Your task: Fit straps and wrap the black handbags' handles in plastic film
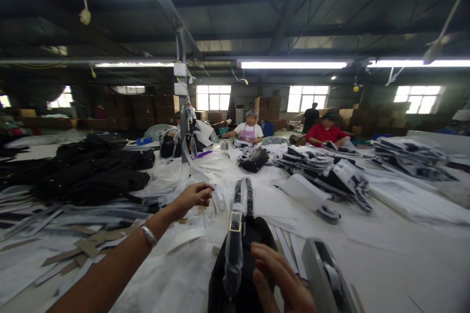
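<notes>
Black bag (246, 254) at the bottom centre of the frame, set on the pale table (389, 259). Carries a film-wrapped strap (232, 252) down the front, a gold-coloured buckle (235, 221) on the strap, and a film-wrapped loop handle (250, 203) above. Right hand (284, 279) in front of the bag's right edge, cut off by the lower border of the frame: fingers loosely bent, thumb well apart, a wide gap between. Just right of that, grey tape dispenser (318, 274), loaded with a pale roll (332, 276); narrow white strips (293, 249) between dispenser and bag.

Left hand (196, 198) slightly left of centre, above the bag's level in the frame, silver bracelet (149, 236) at the wrist. Fingers curled, narrow at the tips; too small and soft here, so cannot tell about anything pinched between.

Grey and brown strips (88, 247) scattered at lower left, heap of black pieces (99, 171) higher at mid-left. Farther off, right of centre, dark bag (254, 160) beside piles of wrapped pieces (326, 166).

Beyond, metal post (182, 132) left of centre, person in a purple apron (248, 133) near the middle, person in a red top (325, 133) further right. Stacked cartons (268, 107) and bright windows (213, 98) at the back, tube lights (293, 65) overhead.
</notes>
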The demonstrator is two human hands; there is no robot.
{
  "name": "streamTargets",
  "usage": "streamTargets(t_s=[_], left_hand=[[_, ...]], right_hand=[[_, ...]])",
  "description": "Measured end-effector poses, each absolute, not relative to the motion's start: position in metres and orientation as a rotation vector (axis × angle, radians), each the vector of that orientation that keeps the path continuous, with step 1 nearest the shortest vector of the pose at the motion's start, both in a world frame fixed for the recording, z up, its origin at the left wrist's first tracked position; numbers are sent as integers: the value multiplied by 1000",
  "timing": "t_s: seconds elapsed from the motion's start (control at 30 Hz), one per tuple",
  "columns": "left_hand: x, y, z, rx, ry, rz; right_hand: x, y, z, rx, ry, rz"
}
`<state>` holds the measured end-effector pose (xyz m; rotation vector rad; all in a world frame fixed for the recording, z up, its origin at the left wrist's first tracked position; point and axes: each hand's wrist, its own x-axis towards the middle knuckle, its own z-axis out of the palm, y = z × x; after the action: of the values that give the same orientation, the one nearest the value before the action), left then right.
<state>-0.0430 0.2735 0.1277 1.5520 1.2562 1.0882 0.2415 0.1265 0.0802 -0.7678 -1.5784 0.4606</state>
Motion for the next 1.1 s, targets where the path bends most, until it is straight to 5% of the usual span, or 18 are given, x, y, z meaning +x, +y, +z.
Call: streamTargets(t_s=[0.37, 1.1], left_hand=[[55, 141, 195, 1809, 921, 860], [65, 123, 155, 1812, 1183, 708]], right_hand=[[216, 128, 129, -573, -1377, 1222], [276, 95, 107, -950, -1537, 883]])
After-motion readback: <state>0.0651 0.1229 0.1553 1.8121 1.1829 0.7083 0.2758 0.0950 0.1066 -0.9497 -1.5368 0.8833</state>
